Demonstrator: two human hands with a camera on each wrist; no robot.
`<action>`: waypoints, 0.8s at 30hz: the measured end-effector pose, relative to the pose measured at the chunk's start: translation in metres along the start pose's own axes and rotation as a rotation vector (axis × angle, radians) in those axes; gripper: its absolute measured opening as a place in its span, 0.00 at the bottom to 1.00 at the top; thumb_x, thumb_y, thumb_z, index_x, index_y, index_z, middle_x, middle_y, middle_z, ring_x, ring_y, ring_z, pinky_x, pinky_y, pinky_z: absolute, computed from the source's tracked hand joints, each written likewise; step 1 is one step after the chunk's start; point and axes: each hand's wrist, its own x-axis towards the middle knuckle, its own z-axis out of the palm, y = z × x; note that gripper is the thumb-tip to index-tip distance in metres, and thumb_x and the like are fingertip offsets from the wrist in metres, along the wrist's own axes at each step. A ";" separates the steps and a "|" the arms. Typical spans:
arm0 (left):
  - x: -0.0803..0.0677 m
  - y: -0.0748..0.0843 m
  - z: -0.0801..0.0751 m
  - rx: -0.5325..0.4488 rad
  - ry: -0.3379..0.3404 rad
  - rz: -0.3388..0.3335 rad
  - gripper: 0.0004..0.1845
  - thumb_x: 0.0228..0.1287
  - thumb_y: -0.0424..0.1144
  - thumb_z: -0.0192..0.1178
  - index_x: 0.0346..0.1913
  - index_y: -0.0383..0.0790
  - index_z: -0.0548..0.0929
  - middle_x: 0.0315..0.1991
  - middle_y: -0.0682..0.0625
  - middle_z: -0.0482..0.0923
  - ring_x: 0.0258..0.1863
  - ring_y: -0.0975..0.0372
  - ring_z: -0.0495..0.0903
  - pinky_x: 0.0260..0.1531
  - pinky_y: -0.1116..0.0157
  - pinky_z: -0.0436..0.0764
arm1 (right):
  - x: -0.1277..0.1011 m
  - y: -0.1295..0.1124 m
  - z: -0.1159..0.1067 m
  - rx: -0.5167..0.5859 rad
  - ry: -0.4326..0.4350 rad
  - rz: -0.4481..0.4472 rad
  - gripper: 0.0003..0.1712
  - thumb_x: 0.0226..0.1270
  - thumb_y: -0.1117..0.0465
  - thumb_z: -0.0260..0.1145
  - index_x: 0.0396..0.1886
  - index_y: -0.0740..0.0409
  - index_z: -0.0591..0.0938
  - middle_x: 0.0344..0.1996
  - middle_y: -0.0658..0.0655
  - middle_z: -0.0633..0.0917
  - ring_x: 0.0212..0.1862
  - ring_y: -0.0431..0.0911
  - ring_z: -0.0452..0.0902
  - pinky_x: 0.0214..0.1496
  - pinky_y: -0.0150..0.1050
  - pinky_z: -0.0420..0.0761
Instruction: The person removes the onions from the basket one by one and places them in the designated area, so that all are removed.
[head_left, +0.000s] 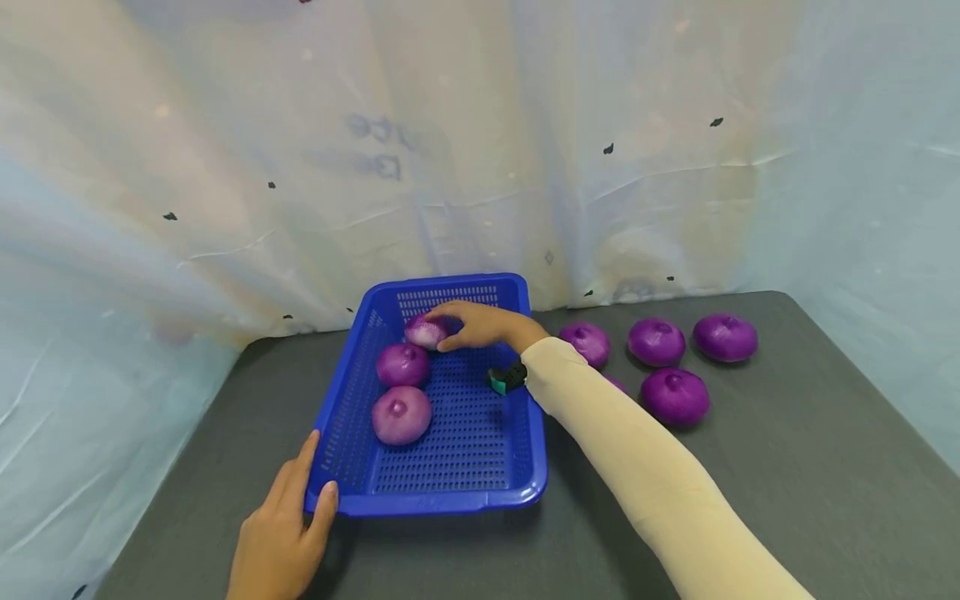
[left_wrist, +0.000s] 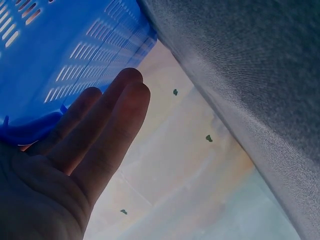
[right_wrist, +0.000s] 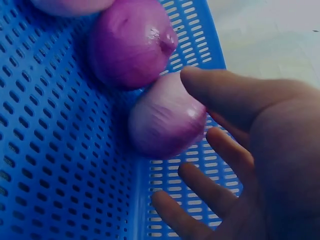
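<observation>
A blue perforated basket (head_left: 427, 504) holds three purple onions in a column along its left side: a near onion (head_left: 401, 415), a middle onion (head_left: 402, 365) and a paler far onion (head_left: 425, 333). My right hand (head_left: 480, 325) reaches into the back of the basket. Its thumb is at the far onion (right_wrist: 167, 120), while the other fingers spread loosely beside it without closing round it. At the basket's front left corner is my left hand (head_left: 279, 533), its fingers extended along the outer wall and its thumb by the front rim.
Several more onions lie on the dark table (head_left: 787, 467) right of the basket, among them a front onion (head_left: 675, 397) and a back right onion (head_left: 725, 337). My right sleeve (head_left: 622, 450) partly covers one. A pale plastic sheet (head_left: 465, 167) hangs behind the table.
</observation>
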 end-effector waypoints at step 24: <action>0.000 -0.003 -0.007 0.007 -0.023 0.005 0.34 0.65 0.38 0.61 0.75 0.44 0.66 0.46 0.41 0.80 0.30 0.50 0.81 0.24 0.44 0.78 | 0.010 -0.004 0.009 -0.030 -0.080 -0.054 0.39 0.63 0.56 0.72 0.73 0.51 0.69 0.68 0.57 0.69 0.72 0.51 0.64 0.75 0.45 0.64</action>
